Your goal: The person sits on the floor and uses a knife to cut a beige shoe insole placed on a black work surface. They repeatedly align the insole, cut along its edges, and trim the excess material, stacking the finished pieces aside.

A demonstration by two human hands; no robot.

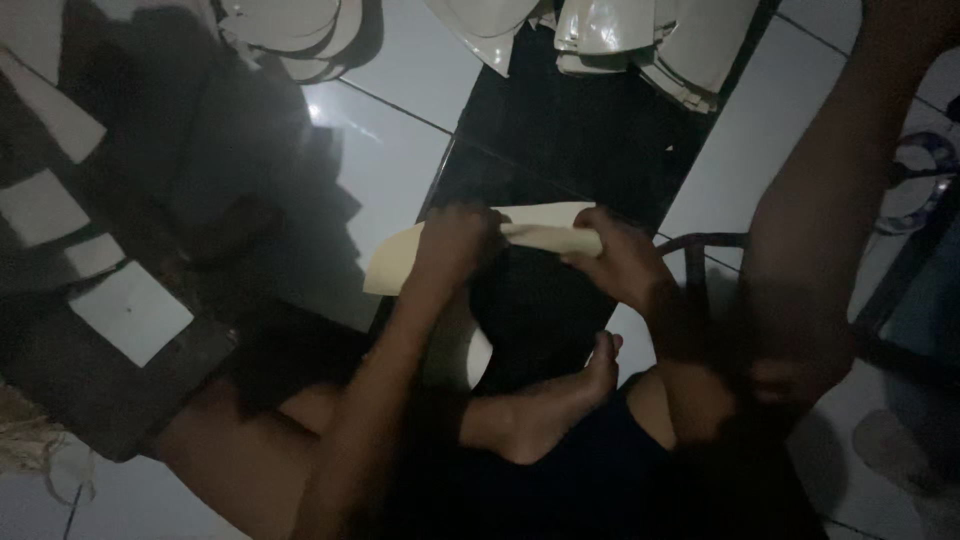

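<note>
Nearest the camera, at 6 o'clock, lie the person's folded legs, with one bare foot (560, 400) resting across the lap, toes toward 1 o'clock. White floor tiles (390, 150) with dark grout lines fill most of the view and carry a bright reflection toward 11 o'clock. A large black sheet (570, 120) runs from 12 o'clock down to the centre, under the hands. A dim upright form (820, 200), too dark to identify, crosses the frame at 3 o'clock. Stacks of pale curved cut pieces (640, 40) lie along the top edge at 12 to 1 o'clock, with a further heap (290, 30) at 11 o'clock. Pale rectangular pieces (130, 310) sit on a dark surface at 9 o'clock.

At the centre lies a cream-coloured flat piece (395, 265), spread from 9 o'clock of the hands toward 3 o'clock, its upper edge rolled or folded over. The left hand (455, 245) presses down on the piece, fingers curled together over its middle. The right hand (620, 260) touches the same piece at its 3 o'clock end, thumb and fingers pinching the folded edge (555, 238). Both hands lie close together, just above the black sheet. Finger detail is partly lost in the low light.
</note>
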